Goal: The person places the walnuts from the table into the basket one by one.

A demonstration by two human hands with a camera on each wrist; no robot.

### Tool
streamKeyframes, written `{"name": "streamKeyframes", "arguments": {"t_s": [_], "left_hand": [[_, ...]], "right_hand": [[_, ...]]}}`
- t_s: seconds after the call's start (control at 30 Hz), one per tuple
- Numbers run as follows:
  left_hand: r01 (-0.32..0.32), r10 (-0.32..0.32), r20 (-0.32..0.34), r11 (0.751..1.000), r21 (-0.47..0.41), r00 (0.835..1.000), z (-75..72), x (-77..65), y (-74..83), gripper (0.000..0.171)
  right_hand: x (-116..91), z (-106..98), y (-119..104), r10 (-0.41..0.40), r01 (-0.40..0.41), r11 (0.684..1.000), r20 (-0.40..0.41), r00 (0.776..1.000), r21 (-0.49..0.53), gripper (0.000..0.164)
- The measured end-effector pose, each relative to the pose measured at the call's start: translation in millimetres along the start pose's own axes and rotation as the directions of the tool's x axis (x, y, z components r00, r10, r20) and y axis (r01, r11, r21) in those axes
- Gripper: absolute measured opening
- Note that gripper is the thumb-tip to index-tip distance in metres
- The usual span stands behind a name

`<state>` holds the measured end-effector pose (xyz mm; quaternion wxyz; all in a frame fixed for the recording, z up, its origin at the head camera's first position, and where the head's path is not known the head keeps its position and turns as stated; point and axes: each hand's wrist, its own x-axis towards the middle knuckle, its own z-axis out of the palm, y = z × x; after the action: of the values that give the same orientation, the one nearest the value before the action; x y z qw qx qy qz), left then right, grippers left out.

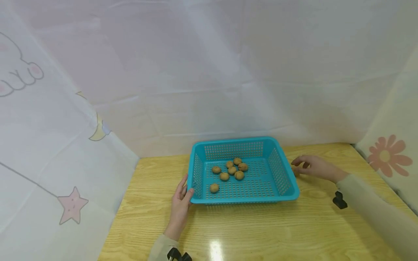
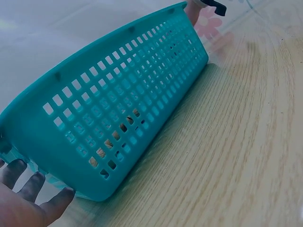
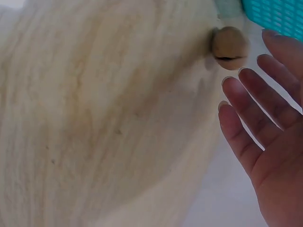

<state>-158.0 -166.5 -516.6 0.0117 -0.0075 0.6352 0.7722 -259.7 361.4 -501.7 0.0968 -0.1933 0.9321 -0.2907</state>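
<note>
A turquoise plastic basket [image 1: 281, 198] with perforated walls stands on the wooden table, and several walnuts [image 1: 239, 175] lie on its bottom, mostly clustered in the middle. My left hand [image 1: 179, 210] holds the basket's left side near the front corner, thumb over the rim and fingers against the outside. In the left wrist view, walnuts show only in patches through the basket's holes. Right of the basket, a single walnut [image 3: 230, 48] rests on the table. My right hand [image 3: 270, 118] is beside it with fingers spread and nothing gripped; the walnut sits just beyond the fingertips.
The wooden table [image 1: 147, 217] extends to the left, front and right of the basket. Pale cloth [image 1: 228, 72] hangs right behind the table and along both sides. Each wrist bears a small black mount [image 1: 340, 200].
</note>
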Motion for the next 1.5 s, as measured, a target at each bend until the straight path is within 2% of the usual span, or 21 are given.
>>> {"name": "streamKeyframes", "arguments": {"t_s": [0.27,0.57,0.83,1.13,1.4,1.5], "left_hand": [[0.003,-0.003,0.008,1.0,-0.006,1.0,0.7,-0.2,-1.1,0.064],[0.002,-0.001,0.012,1.0,-0.014,1.0,-0.1,-1.3,-2.2,0.064],[-0.001,0.001,0.01,1.0,-0.021,1.0,-1.4,-3.3,-4.1,0.064],[-0.003,0.003,0.0,1.0,-0.009,1.0,-3.6,-3.4,-8.9,0.064],[0.001,-0.002,-0.01,1.0,-0.017,1.0,-4.0,-2.4,-8.8,0.064],[-0.002,0.002,-0.005,1.0,-0.019,1.0,-3.7,-2.0,-7.3,0.066]], "right_hand": [[0.8,14.5,4.3,0.01,-0.01,1.0,0.013,1.0,0.008,0.03],[-3.5,13.3,2.7,0.021,-0.021,1.0,-0.004,1.0,0.002,0.033],[-15.8,-11.8,-16.5,-0.002,0.002,1.0,-0.086,0.996,-0.006,0.037],[-22.9,-44.6,-53.0,-0.017,0.019,1.0,-0.154,0.988,0.009,0.036],[-12.7,-54.8,-75.0,-0.122,0.115,0.992,-0.193,0.974,-0.048,0.031],[-6.2,-57.3,-86.1,-0.124,0.117,0.992,-0.183,0.975,-0.049,0.031]]}}
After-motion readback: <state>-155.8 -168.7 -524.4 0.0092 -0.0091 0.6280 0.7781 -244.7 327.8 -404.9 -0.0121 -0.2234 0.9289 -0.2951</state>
